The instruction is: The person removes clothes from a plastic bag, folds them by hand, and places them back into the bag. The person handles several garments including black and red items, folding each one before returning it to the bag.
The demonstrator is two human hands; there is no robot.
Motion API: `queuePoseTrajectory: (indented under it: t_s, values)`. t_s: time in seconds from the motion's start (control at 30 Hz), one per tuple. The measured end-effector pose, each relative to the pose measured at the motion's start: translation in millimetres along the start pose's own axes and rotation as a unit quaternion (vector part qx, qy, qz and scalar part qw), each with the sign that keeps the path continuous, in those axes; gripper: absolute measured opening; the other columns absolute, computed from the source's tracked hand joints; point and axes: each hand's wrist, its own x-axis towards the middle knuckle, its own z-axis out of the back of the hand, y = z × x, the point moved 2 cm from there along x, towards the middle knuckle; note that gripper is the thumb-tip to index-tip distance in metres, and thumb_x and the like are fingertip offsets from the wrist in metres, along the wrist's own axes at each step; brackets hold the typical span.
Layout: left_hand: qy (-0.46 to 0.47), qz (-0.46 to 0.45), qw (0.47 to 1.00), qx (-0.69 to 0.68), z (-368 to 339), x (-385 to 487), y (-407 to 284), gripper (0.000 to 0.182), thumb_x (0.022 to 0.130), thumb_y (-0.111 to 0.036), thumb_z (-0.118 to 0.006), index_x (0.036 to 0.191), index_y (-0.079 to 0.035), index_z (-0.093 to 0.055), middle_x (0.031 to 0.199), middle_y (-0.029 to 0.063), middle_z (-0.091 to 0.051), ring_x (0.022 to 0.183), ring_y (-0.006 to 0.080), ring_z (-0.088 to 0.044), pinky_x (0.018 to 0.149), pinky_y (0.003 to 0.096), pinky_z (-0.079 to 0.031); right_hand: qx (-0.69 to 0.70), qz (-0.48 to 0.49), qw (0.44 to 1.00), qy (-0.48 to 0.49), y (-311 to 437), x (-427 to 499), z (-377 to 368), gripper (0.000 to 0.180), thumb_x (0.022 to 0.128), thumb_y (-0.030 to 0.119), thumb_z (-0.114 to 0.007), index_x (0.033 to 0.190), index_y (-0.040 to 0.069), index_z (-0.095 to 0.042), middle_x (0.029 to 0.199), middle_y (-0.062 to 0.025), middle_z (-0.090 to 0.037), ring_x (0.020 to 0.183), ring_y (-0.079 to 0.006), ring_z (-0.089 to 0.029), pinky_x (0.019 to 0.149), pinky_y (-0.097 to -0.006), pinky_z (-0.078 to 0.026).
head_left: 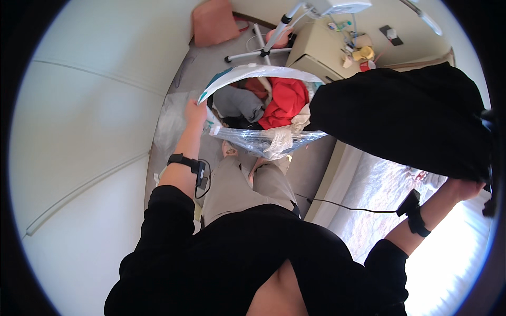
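My left hand grips the rim of a large plastic bag whose mouth is spread wide in front of me. Inside lie a rolled grey cloth, a red cloth and other fabrics. A cream lace-like cloth hangs over the bag's near edge. At the right, my right hand is closed on the edge of a big black cloth, which stretches from the hand to the bag's right rim. Its fingers are partly hidden. Straps with small devices circle both wrists.
A bed with a patterned cover is at the right. Beyond the bag stand a beige cabinet bearing small items, a white wheeled stand and a salmon-coloured bag. White cupboard doors line the left. A cable runs to my right wrist.
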Motion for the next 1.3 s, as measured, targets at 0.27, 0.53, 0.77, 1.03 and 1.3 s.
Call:
queuePoseTrajectory:
  t_s: [0.27, 0.53, 0.77, 1.03, 1.3]
  values:
    - [0.051, -0.034, 0.998, 0.030, 4.3, 15.7, 6.0, 0.036, 0.079, -0.034, -0.070, 0.078, 0.000, -0.057, 0.074, 0.0193, -0.062, 0.072, 0.0354, -0.062, 0.064, 0.0427, -0.046, -0.202, 0.092, 0.966, 0.130, 7.0, -13.9, 29.7, 0.050, 0.100, 0.030, -0.043, 0.139, 0.000, -0.041, 0.140, -0.0160, -0.046, 0.126, -0.0287, -0.047, 0.111, -0.0394, -0.031]
    - [0.065, -0.154, 0.959, 0.229, 35.3, -9.9, -67.5, 0.049, 0.074, -0.027, -0.074, 0.109, 0.003, -0.056, 0.107, 0.0259, -0.061, 0.099, 0.0435, -0.059, 0.086, 0.0460, -0.048, 0.113, 0.031, 0.993, -0.010, 85.0, -38.7, -26.0, 0.034, 0.099, 0.018, -0.043, 0.125, -0.003, -0.053, 0.118, -0.0144, -0.061, 0.108, -0.0237, -0.060, 0.095, -0.0330, -0.047]
    - [0.331, -0.306, 0.876, -0.172, 15.4, -141.1, -242.9, 0.075, 0.078, -0.036, -0.077, 0.131, 0.001, -0.041, 0.128, 0.0219, -0.051, 0.114, 0.0310, -0.053, 0.095, 0.0406, -0.045, 0.174, 0.044, 0.984, -0.009, 122.5, -62.2, -34.6, 0.035, 0.100, 0.021, -0.041, 0.124, -0.002, -0.053, 0.119, -0.0137, -0.061, 0.110, -0.0243, -0.059, 0.098, -0.0344, -0.045]
    - [0.550, -0.467, 0.665, -0.194, 34.3, -311.8, -373.3, 0.064, 0.087, -0.019, -0.067, 0.141, -0.004, -0.036, 0.129, 0.0087, -0.052, 0.118, 0.0173, -0.048, 0.100, 0.0314, -0.040, 0.182, 0.094, 0.975, 0.088, 97.9, -44.8, 21.2, 0.030, 0.098, 0.020, -0.047, 0.117, -0.002, -0.056, 0.112, -0.0125, -0.065, 0.103, -0.0200, -0.062, 0.093, -0.0313, -0.048]
    - [0.400, -0.452, 0.698, -0.387, 128.3, -342.6, -466.3, 0.044, 0.091, -0.029, -0.058, 0.126, -0.002, -0.052, 0.114, 0.0158, -0.062, 0.099, 0.0256, -0.062, 0.083, 0.0377, -0.050, -0.361, 0.271, 0.881, 0.142, 69.2, 8.6, 86.5, 0.033, 0.094, 0.014, -0.046, 0.125, 0.014, -0.057, 0.078, -0.0028, -0.065, 0.065, -0.0142, -0.060, 0.063, -0.0288, -0.049]
